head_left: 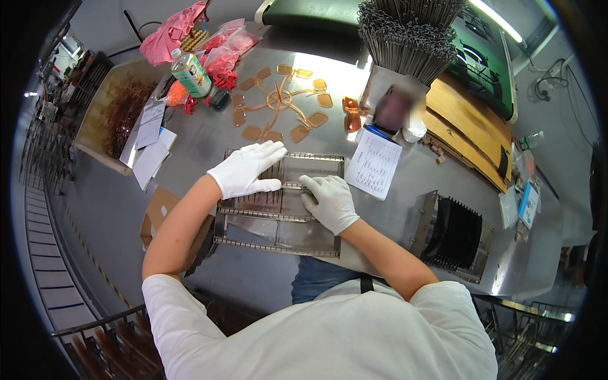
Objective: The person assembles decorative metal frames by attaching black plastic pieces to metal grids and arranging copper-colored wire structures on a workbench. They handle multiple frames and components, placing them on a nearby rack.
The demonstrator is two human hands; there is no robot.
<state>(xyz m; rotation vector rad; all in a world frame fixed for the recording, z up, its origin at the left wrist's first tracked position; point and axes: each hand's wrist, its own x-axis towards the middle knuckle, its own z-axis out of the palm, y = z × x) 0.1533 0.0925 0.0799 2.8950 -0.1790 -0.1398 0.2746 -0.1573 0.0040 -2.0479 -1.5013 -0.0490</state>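
Metal rack [278,221] lies flat on the desk [405,183] — front edge. Left hand [248,170] and right hand [330,202] — both gloved — rest on it, fingers extended, gripping nothing.

White-gloved hands [288,187], a grey metal rack [278,202], amber lens pieces [278,101], a pink cloth [172,31].

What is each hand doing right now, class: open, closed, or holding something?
Left hand: open, flat on the metal rack, holding nothing.
Right hand: open, resting flat on the same rack, holding nothing.
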